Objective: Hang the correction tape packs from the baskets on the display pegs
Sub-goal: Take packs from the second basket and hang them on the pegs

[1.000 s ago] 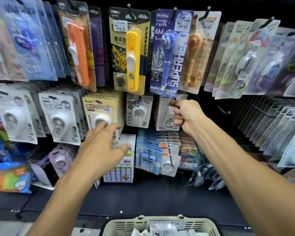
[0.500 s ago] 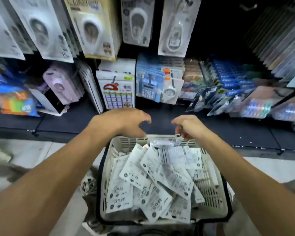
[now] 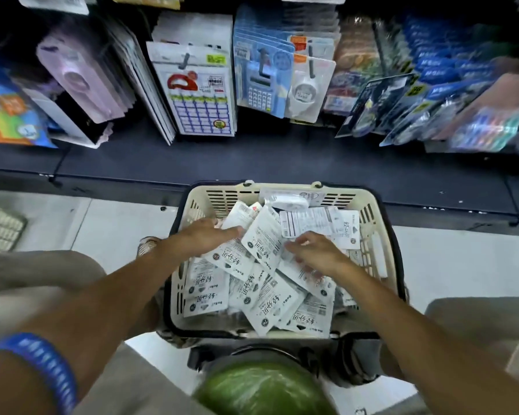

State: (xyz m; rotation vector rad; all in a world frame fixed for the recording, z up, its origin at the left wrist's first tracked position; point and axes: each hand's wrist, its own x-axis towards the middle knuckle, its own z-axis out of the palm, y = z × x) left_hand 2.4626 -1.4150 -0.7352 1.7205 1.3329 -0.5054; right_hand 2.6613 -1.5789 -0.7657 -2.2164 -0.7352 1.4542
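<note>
- A round green object [image 3: 264, 390] is sitting nearest the person, below the cream slotted plastic basket [image 3: 378, 235].
- Inside the basket, the white card-backed correction tape packs [image 3: 264, 244] are lying in a loose, overlapping heap.
- The left hand [image 3: 204, 238] is lying flat across the pile, fingers straight; the right hand [image 3: 318, 253] is touching the packs, its grip hidden — I cannot tell.
- Risk: slick overlapping cards — several could lift together and spill onto the pale floor [image 3: 111, 223].
- Farther off, crowded hanging blister packs [image 3: 201, 94] could be knocked loose.
</note>
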